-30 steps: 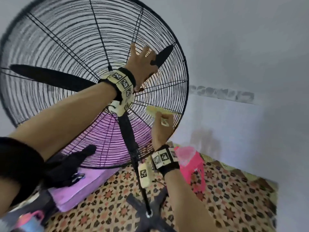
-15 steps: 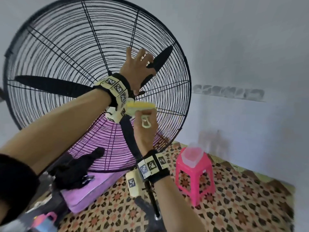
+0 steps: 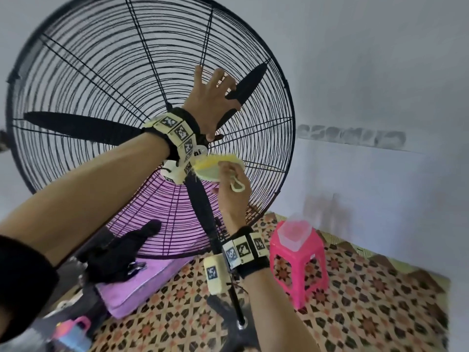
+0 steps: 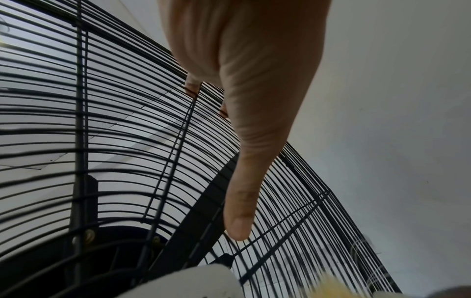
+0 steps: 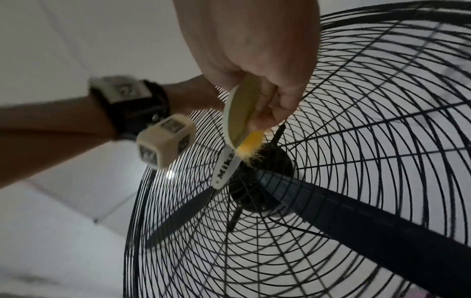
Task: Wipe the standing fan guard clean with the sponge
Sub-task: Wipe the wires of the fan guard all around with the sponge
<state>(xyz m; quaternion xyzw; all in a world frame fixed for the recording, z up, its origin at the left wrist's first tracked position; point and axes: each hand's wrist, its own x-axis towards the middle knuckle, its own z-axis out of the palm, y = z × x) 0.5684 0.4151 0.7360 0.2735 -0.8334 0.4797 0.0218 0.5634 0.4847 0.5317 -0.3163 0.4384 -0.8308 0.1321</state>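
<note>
Yellow sponge (image 3: 217,166) pinched in the right hand (image 3: 232,196), fingers curled round its lower edge, a pale loop dangling off it at about 5 o'clock. It sits at the guard's centre, just beside the left wristband, roughly 6 o'clock from the left hand (image 3: 212,102). Left hand is flat and spread on the fan guard (image 3: 101,80), fingers straight, at roughly 1 o'clock from the hub, over one black blade (image 3: 247,83).

Head view: both forearms reach up to the guard; fan pole drops to 6 o'clock behind the right wrist. Pink plastic stool (image 3: 300,260) on the patterned floor tiles (image 3: 368,313) at 4 o'clock from the fan, near the wall. Purple cushion (image 3: 142,288) at 7 o'clock with a black cloth (image 3: 116,257) on it.

Left wrist view adds what the head view can't — thumb (image 4: 244,201) straight and pointing down along the wires, fingertips (image 4: 192,86) touching the wires higher up; blurred yellow at the bottom edge.

Right wrist view: sponge (image 5: 242,119) seen edge-on — pale green face, yellow fibres at the tip touching the white hub badge (image 5: 225,168) lettered "Mik…". Whether the sponge presses the wires themselves I cannot tell. Left wristband shows at 9 o'clock there.
</note>
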